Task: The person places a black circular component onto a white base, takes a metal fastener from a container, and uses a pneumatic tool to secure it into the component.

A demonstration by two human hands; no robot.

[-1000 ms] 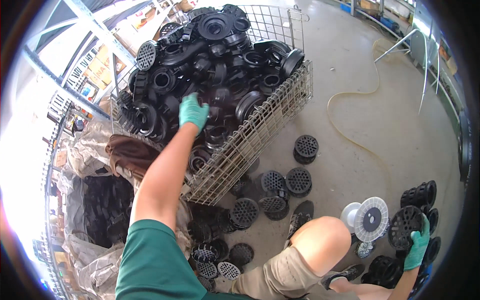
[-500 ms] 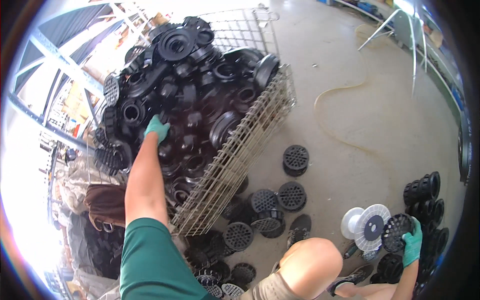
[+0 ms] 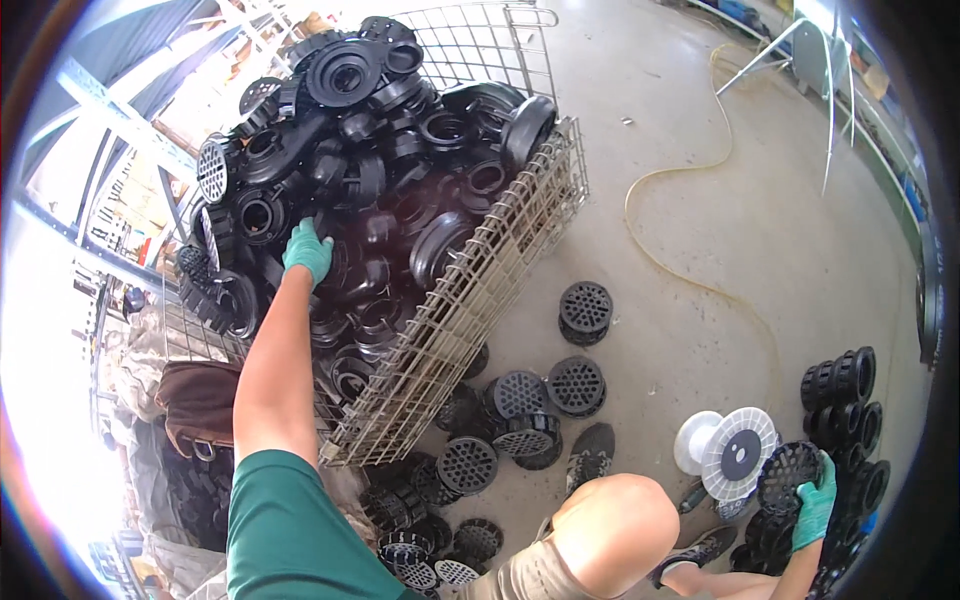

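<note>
My left hand (image 3: 308,254), in a green glove, reaches into a wire mesh crate (image 3: 480,265) heaped with black plastic fittings (image 3: 378,228). Its visible fingers are apart and lie against the dark parts; some fingertips are lost among them. Low on the right, my gloved right hand (image 3: 818,500) is closed on the rim of a round black slotted plastic part (image 3: 788,478). That part is tilted, its openwork face showing beside a white spool (image 3: 742,454).
Stacked black ribbed fittings (image 3: 840,378) stand at the far right. Round black grates (image 3: 468,465) are scattered on the floor by the crate and my shoe (image 3: 592,455). A pale hose (image 3: 650,240) curves across the floor. A brown bag (image 3: 200,400) hangs left of my arm.
The view has shifted slightly. My left hand has moved a little across the heap, with its fingers more spread. My right hand still holds the round slotted part, now turned slightly.
</note>
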